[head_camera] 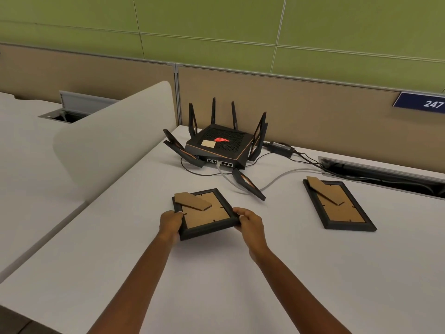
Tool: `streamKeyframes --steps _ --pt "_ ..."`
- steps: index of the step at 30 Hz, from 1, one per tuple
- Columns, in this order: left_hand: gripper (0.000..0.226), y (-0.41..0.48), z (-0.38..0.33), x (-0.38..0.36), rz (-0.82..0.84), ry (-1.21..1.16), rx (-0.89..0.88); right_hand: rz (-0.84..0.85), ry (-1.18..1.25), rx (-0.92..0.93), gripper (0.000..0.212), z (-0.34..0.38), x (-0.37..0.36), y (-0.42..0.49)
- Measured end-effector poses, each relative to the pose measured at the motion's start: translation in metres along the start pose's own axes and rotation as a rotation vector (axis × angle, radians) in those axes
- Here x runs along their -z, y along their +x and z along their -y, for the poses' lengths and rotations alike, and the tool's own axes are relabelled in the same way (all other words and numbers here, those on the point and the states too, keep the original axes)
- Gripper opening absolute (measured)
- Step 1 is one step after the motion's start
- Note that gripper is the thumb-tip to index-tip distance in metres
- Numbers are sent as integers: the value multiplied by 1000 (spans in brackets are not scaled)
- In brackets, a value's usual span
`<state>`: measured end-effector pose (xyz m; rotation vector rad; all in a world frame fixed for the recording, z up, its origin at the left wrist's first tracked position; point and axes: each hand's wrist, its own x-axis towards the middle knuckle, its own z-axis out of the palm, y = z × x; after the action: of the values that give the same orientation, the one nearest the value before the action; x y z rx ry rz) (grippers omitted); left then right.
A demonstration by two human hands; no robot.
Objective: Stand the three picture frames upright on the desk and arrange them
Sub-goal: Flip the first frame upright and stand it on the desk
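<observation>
Matt black frame (204, 214) (cardboard back) — smooth desk (216, 285).

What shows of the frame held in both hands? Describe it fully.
The held frame is a black rectangle, back side up, with a brown cardboard-like backing, small black tabs and a folded-out easel leg. It sits low and tilted over the white desk, in front of the router. The left hand and right hand grip opposite edges.

Only two frames show, no third anywhere. Both the held frame (204, 213) and the right frame (338, 204) lie backs up, so their fronts are hidden. The blue sign (423, 103) gets chopped by the right edge, and the fingers (179, 214) tuck underneath.
</observation>
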<state>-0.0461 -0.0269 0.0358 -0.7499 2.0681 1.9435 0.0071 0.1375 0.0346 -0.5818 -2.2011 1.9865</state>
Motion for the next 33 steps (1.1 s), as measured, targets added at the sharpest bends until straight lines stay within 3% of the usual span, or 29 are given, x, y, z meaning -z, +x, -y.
streamKeyframes --steps 2,6,10,15,19,22,25,27,33 --pt "19 -6 -10 0 67 -71 23 -11 83 7 32 6 6 2" --pt "34 -18 -25 5 200 -150 39 -21 165 36 33 16 20 6" --pt "11 -27 -33 4 259 -276 140 14 -64 199 34 17 34 7" --pt "17 -35 -37 -10 364 -362 229 83 -201 414 30 16 50 9" --pt "20 -44 -43 -21 531 -392 236 83 -162 465 15 21 65 10" --pt "28 -48 -48 -33 604 -234 196 62 -10 468 17 22 78 7" --pt "51 -45 -45 -49 558 216 61 24 130 394 13 20 93 5" --pt "66 -41 -38 -58 526 381 -28 -3 168 358 12 17 104 4" --pt "70 -42 -21 -91 592 338 -39 -75 274 321 14 6 132 1"
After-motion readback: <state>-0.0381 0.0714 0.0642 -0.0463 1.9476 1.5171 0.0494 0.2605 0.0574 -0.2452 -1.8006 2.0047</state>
